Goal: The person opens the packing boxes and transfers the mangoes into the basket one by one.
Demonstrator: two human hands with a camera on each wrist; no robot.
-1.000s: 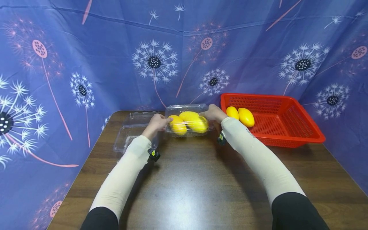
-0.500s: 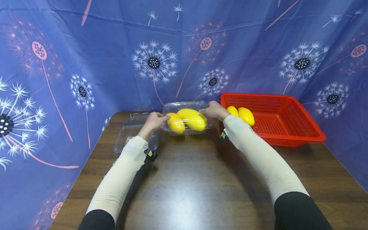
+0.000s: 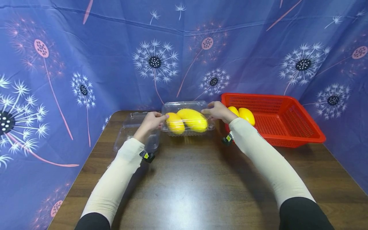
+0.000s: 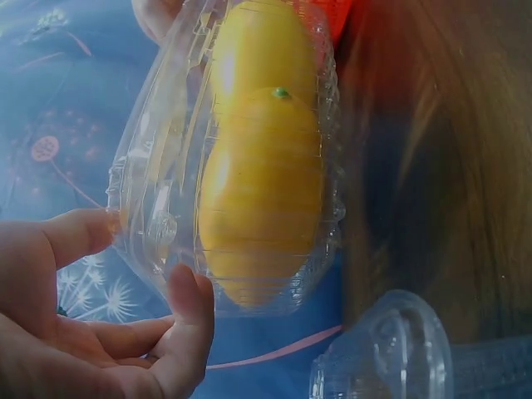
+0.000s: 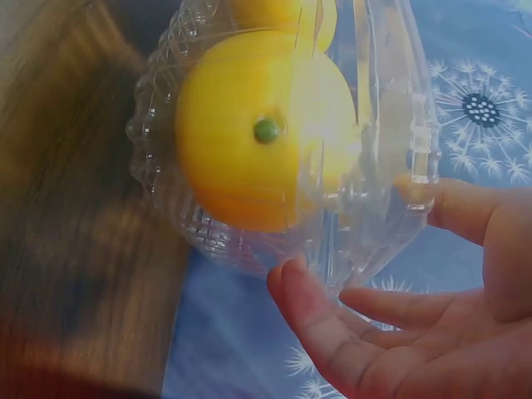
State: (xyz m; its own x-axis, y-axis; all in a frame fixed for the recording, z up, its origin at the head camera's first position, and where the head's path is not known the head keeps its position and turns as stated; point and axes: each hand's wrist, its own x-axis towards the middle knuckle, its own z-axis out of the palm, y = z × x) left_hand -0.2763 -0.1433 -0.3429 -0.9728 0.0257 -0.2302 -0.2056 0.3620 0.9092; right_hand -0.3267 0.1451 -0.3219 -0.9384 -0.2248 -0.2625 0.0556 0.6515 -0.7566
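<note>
A clear plastic clamshell box (image 3: 185, 105) stands between both hands at the back of the table, with yellow mangoes (image 3: 192, 120) inside. Its lid lies over the fruit; whether the rim is fully latched I cannot tell. My left hand (image 3: 151, 124) holds the box's left end, thumb on the rim and fingertips (image 4: 193, 291) at the end wall. At the opposite end, my right hand (image 3: 218, 111) grips the rim in the same way, its thumb partly seen through the plastic in the right wrist view. Green stem dots show on the mangoes.
Another clear clamshell box (image 3: 122, 140) lies spread on the table behind my left wrist. At the right stands a red plastic basket (image 3: 287, 124) holding more mangoes (image 3: 246, 116). A blue dandelion-print cloth (image 3: 184, 64) hangs behind the wooden table (image 3: 184, 179).
The box with the mangoes has come up slightly and shifted a little left. My left hand has moved slightly left with it; my right hand has edged right and up.
</note>
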